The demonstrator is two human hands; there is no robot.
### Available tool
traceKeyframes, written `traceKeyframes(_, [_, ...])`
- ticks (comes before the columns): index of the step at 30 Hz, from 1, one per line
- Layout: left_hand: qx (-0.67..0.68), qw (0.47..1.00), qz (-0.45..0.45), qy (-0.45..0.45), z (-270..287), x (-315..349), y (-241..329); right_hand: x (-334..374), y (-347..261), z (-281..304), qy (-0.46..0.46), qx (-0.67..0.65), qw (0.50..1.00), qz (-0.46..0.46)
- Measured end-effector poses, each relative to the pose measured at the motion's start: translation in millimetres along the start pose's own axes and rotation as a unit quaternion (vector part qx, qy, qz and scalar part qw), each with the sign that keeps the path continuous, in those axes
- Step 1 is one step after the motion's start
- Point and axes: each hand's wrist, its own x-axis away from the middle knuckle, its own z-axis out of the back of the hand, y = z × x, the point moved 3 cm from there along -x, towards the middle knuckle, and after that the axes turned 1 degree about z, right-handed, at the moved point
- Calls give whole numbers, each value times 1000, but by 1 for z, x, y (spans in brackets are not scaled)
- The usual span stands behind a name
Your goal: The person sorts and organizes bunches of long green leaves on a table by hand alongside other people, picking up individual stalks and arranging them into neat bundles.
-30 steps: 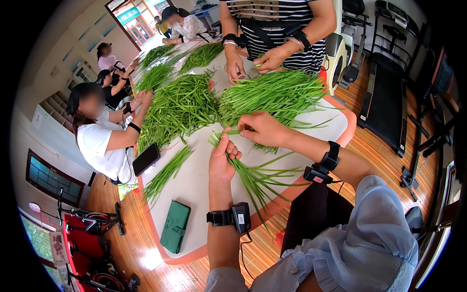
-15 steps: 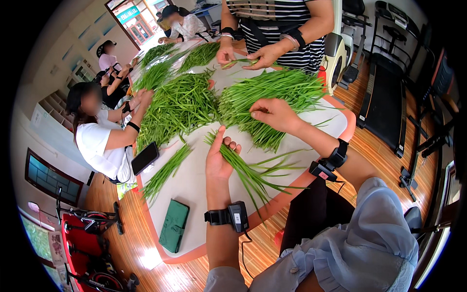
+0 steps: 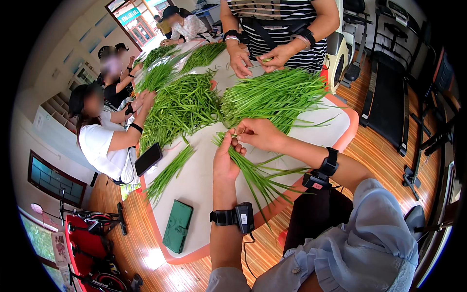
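My left hand is closed round a loose bunch of long, thin chives, whose leafy ends fan out toward the table's near right edge. My right hand meets it at the bunch's short upper end, thumb and forefinger pinched together on the chive ends. Just beyond my hands lies a big heap of chives, laid roughly side by side. A messier chive pile is to its left. A small separate bunch of chives rests on the table left of my left hand.
The pale table has an orange rim. A green phone case and a black phone lie along its left side. Across stands a person in stripes; a person in white sits left. A treadmill is at right.
My right hand has come from over the big heap down and left to the bunch in my left hand. The striped person's hands have moved apart.
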Motion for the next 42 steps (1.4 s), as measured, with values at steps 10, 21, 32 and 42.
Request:
traceKeyframes(10, [89,996,-3,27,11,-1,7,14,16,54,91,256,960,71])
traceKeyframes(21, [-4,997,35,63,3,2,3,5,20,41,106,383,916,55])
traceKeyframes(32, [-34,999,32,24,0,0,-8,15,2,14,52,216,973,66])
traceKeyframes(42, [1,999,-3,38,18,-6,-2,28,11,34,-43,227,973,-11])
